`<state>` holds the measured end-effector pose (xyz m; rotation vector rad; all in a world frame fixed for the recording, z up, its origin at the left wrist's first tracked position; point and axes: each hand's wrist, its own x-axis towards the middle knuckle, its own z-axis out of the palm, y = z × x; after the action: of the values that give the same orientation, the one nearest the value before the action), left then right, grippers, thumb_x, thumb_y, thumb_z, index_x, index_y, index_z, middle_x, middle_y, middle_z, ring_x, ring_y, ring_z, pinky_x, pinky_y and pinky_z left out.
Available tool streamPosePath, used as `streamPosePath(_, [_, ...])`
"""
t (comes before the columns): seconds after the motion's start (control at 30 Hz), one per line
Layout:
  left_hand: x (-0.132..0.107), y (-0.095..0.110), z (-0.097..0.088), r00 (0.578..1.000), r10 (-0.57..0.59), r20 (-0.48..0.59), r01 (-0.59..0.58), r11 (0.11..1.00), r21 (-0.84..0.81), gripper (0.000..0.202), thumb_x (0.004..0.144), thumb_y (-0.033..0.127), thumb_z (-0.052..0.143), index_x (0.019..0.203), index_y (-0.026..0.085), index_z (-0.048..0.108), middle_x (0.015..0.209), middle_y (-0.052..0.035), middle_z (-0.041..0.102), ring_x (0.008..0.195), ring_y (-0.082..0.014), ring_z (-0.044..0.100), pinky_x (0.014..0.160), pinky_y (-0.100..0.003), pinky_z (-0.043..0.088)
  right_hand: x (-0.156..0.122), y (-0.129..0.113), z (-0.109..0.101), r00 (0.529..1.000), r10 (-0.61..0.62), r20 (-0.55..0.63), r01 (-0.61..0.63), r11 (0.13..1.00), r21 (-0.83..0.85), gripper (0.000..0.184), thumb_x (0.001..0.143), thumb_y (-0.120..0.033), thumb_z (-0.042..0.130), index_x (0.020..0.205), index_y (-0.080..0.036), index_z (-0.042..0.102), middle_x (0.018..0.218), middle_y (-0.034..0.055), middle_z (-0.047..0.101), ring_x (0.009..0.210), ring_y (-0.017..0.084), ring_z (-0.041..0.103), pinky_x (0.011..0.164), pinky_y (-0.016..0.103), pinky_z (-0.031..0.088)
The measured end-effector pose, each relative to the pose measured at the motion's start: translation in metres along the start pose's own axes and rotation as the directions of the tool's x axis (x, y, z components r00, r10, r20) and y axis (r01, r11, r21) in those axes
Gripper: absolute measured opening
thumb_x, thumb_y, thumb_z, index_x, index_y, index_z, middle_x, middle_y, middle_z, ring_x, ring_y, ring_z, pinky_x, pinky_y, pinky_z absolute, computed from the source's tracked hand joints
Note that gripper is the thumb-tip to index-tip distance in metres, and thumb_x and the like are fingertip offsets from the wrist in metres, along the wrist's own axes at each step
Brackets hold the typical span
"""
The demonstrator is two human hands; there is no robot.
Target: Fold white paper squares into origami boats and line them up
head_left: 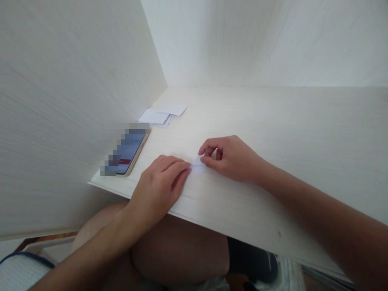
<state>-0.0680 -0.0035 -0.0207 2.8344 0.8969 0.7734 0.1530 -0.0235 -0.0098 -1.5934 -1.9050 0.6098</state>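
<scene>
Head view: paper (pixel 199 167) lies between left hand (pixel 160 178), pinching its edge, and loosely curled right hand (pixel 235 157), grip unclear.

Single view, worn on my head. It faces forward and well down, over my bare legs (pixel 182 246) at the bottom of frame and onto the pale wood-grain tabletop (pixel 287 161), whose near edge slants across the lower part. Close range: my forearms enter from the lower left and lower right, and my left fingers (pixel 182 165) and right fingers (pixel 212 163) meet around mid-frame at a small white paper piece (pixel 198 169). Farther off, the whitish back panel (pixel 273 44) spans the top; the whitish side panel (pixel 66 89) fills the left.
</scene>
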Motion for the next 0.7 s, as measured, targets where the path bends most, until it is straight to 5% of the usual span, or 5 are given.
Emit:
streamPosePath(0.23, [-0.01, -0.004, -0.005, 1.0, -0.017, -0.014, 0.016, 0.999, -0.052, 0.015, 0.095, 0.016, 0.064, 0.104, 0.013, 0.076, 0.107, -0.0098, 0.075, 0.099, -0.022, 0.067, 0.092, -0.036, 0.054, 0.001, -0.004, 0.0, 0.998, 0.047, 0.051, -0.045, 0.998, -0.038, 0.011, 0.088, -0.026, 0.07, 0.082, -0.021, 0.078, 0.063, -0.0019, 0.07, 0.053, 0.011, 0.056, 0.059, 0.027, 0.038])
streamPosePath(0.5, [0.016, -0.007, -0.004, 0.958, -0.237, 0.159, 0.268, 0.94, -0.211, 0.018, 0.096, 0.024, 0.063, 0.085, 0.018, 0.077, 0.089, -0.0024, 0.068, 0.07, -0.0132, 0.06, 0.063, -0.029, 0.045, 0.002, -0.006, 0.0, 0.997, 0.043, 0.06, -0.039, 0.997, -0.069, 0.015, 0.091, -0.027, 0.067, 0.084, -0.022, 0.08, 0.059, -0.0022, 0.067, 0.052, 0.011, 0.055, 0.058, 0.027, 0.035])
streamPosePath(0.7, [0.021, -0.007, 0.0, 0.954, -0.265, 0.138, 0.292, 0.927, -0.237, 0.015, 0.091, 0.025, 0.067, 0.079, 0.017, 0.073, 0.082, -0.0011, 0.064, 0.064, -0.0125, 0.055, 0.059, -0.028, 0.04, 0.002, -0.005, 0.001, 0.999, 0.047, 0.024, -0.046, 0.998, -0.034, 0.014, 0.088, -0.027, 0.069, 0.091, -0.024, 0.082, 0.064, -0.0018, 0.071, 0.053, 0.011, 0.057, 0.059, 0.027, 0.038])
